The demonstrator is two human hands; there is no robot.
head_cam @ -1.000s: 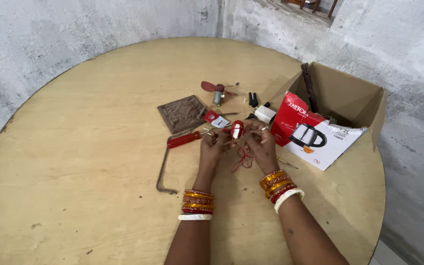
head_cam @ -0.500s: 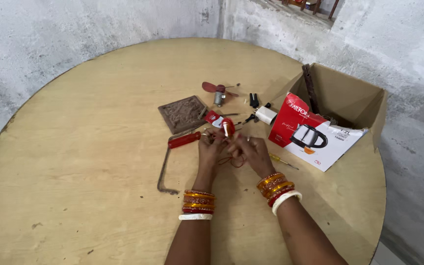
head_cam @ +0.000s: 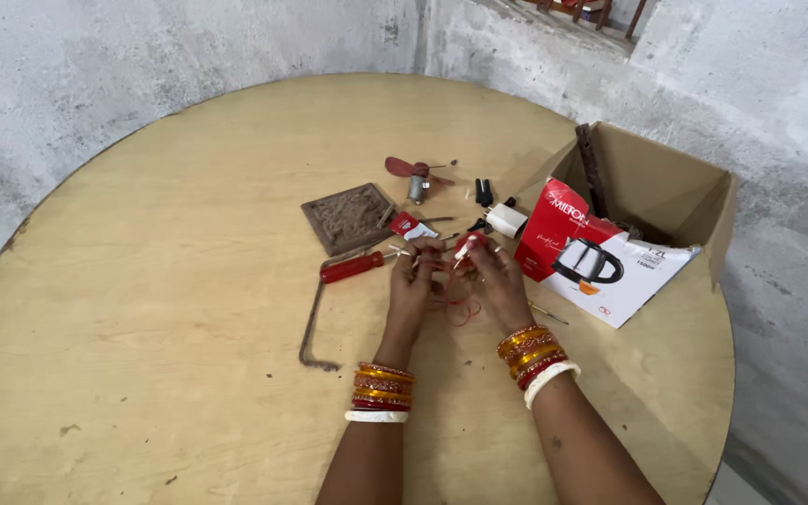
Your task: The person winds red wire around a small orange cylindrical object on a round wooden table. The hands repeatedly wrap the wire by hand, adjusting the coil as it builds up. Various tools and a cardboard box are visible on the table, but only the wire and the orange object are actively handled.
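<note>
My left hand (head_cam: pixel 412 288) and my right hand (head_cam: pixel 496 283) meet over the round wooden table (head_cam: pixel 189 281), both pinching a thin red wire (head_cam: pixel 458 307) that loops down between them. A small red and white part (head_cam: pixel 465 246) shows at my right fingertips. Both wrists carry red and gold bangles. A red-handled screwdriver (head_cam: pixel 352 266) lies just left of my left hand.
A brown carved square block (head_cam: pixel 348 217), a small motor with a red propeller (head_cam: pixel 415 175), a white plug (head_cam: pixel 505 220) and black bits lie beyond the hands. A red and white kettle box (head_cam: pixel 600 254) leans on an open cardboard carton (head_cam: pixel 656 187). A bent metal rod (head_cam: pixel 313 327) lies at left.
Both hands have shifted slightly while working the red wire; the small red and white part moved from near my left fingers toward my right fingertips. Nothing else moved.
</note>
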